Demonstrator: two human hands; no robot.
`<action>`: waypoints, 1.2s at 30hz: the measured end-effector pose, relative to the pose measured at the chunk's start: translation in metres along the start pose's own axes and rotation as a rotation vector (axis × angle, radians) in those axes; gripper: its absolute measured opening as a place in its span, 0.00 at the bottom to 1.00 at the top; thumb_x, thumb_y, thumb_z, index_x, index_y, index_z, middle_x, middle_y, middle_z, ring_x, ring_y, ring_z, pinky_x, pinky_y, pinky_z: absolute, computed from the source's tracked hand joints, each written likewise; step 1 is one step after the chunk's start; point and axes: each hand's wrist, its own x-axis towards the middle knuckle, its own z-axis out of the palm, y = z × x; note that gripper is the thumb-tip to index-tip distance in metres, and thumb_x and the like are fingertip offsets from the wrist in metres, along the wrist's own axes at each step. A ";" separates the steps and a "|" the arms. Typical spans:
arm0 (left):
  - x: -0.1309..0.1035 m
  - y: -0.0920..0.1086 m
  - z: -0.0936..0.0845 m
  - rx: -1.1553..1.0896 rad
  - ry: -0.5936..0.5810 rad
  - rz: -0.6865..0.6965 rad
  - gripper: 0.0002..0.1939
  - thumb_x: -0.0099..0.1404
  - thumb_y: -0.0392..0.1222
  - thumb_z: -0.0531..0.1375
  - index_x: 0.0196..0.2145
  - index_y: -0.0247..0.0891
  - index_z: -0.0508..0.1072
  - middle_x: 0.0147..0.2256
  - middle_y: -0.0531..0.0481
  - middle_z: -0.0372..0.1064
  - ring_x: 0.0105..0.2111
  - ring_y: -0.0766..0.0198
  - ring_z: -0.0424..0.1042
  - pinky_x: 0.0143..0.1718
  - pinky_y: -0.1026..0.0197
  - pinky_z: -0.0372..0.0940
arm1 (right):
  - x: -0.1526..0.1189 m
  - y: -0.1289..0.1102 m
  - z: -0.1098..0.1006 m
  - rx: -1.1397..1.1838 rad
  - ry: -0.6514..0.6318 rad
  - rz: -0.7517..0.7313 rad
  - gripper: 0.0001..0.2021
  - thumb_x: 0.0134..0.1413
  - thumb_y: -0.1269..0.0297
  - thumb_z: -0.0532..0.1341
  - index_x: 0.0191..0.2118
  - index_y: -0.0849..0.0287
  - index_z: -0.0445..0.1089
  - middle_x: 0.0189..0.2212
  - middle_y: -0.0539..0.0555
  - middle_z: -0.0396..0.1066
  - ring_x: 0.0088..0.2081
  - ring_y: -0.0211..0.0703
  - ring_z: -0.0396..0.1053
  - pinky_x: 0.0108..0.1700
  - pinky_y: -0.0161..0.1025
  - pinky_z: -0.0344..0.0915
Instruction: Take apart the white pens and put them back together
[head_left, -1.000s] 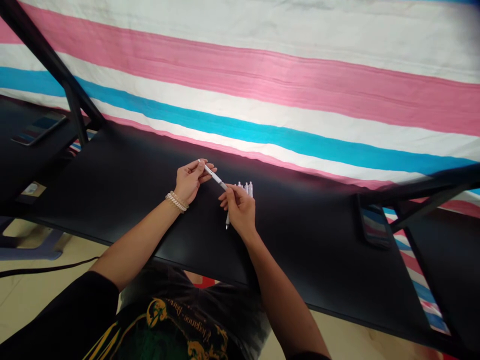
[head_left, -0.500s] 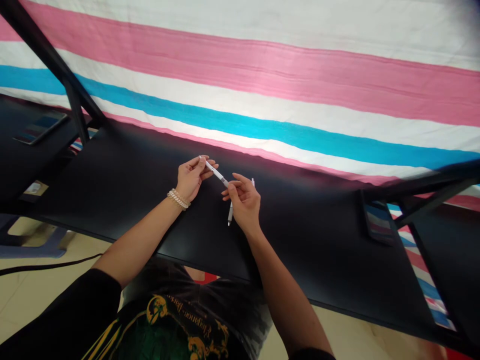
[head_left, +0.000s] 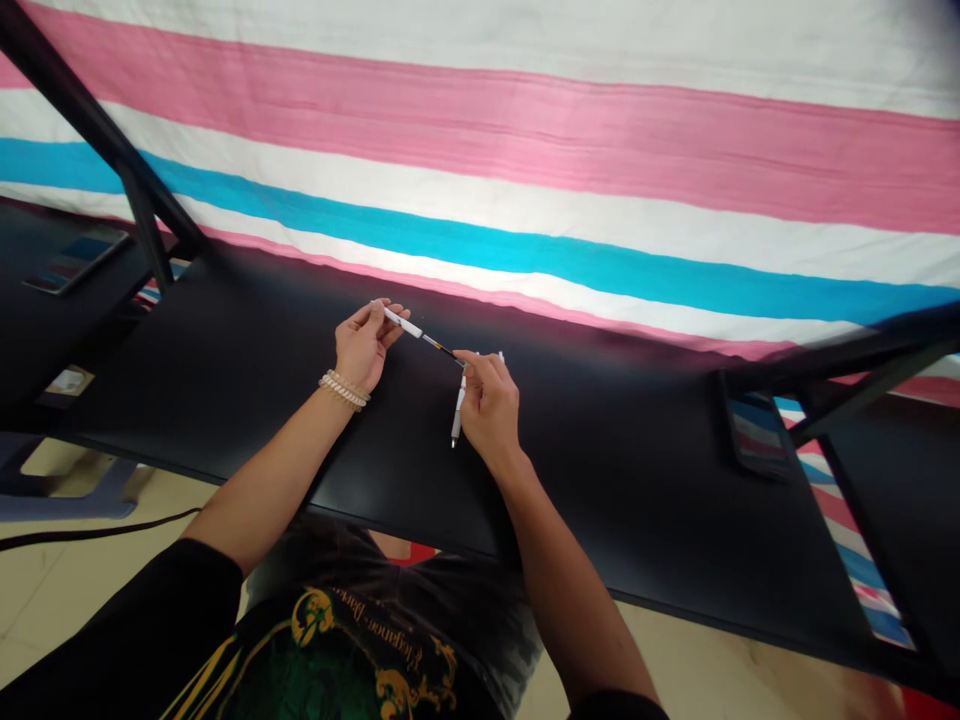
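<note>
My left hand (head_left: 362,345), with a braided bracelet on its wrist, pinches a white pen barrel (head_left: 403,321) between thumb and fingers. Out of the barrel's lower right end comes a thin dark pen refill (head_left: 439,345). Its other end is in the closed fingers of my right hand (head_left: 491,400); whether they also hold the pen's tip section is hidden. A second white pen (head_left: 458,412) lies on the black table (head_left: 600,450), partly covered by my right hand, its tip toward me.
A phone-like dark slab (head_left: 756,432) lies near the right end of the table, and another (head_left: 77,260) on the table at left. Black metal braces (head_left: 146,215) stand at both ends. A striped cloth (head_left: 525,150) hangs behind the far edge.
My hands have moved apart, the left one leftward with the barrel. The refill now shows between barrel and right hand, where before the pen looked whole.
</note>
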 end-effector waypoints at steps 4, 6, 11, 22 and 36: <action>-0.004 -0.004 0.003 0.011 -0.018 -0.022 0.09 0.66 0.42 0.65 0.39 0.33 0.77 0.38 0.43 0.79 0.42 0.60 0.80 0.51 0.54 0.72 | -0.001 -0.001 0.001 0.012 -0.013 -0.010 0.19 0.62 0.77 0.50 0.50 0.54 0.72 0.34 0.53 0.67 0.36 0.43 0.68 0.42 0.41 0.67; -0.006 -0.006 0.004 0.011 -0.021 -0.021 0.09 0.65 0.42 0.65 0.39 0.33 0.77 0.37 0.43 0.79 0.42 0.60 0.80 0.51 0.54 0.72 | -0.001 -0.001 0.002 0.011 -0.013 -0.006 0.18 0.63 0.76 0.51 0.50 0.54 0.72 0.34 0.53 0.67 0.37 0.44 0.68 0.43 0.42 0.67; -0.005 -0.008 0.003 0.020 -0.013 0.017 0.11 0.63 0.44 0.67 0.38 0.33 0.77 0.37 0.43 0.79 0.41 0.59 0.80 0.49 0.55 0.73 | -0.001 -0.002 0.001 0.009 -0.010 -0.001 0.16 0.65 0.73 0.50 0.49 0.54 0.72 0.35 0.54 0.66 0.36 0.44 0.68 0.41 0.42 0.68; -0.024 -0.017 0.015 0.110 -0.100 -0.050 0.16 0.61 0.49 0.69 0.40 0.33 0.76 0.38 0.41 0.78 0.40 0.56 0.80 0.48 0.50 0.73 | -0.008 -0.010 0.012 -0.002 0.006 -0.051 0.19 0.62 0.75 0.52 0.57 0.57 0.62 0.50 0.62 0.62 0.52 0.50 0.65 0.54 0.51 0.68; -0.021 -0.016 0.013 0.081 -0.075 -0.074 0.15 0.62 0.47 0.68 0.40 0.33 0.76 0.39 0.41 0.78 0.40 0.58 0.80 0.48 0.53 0.73 | -0.005 0.001 0.010 0.139 0.031 0.106 0.18 0.64 0.64 0.57 0.58 0.55 0.58 0.38 0.54 0.72 0.36 0.43 0.73 0.40 0.43 0.72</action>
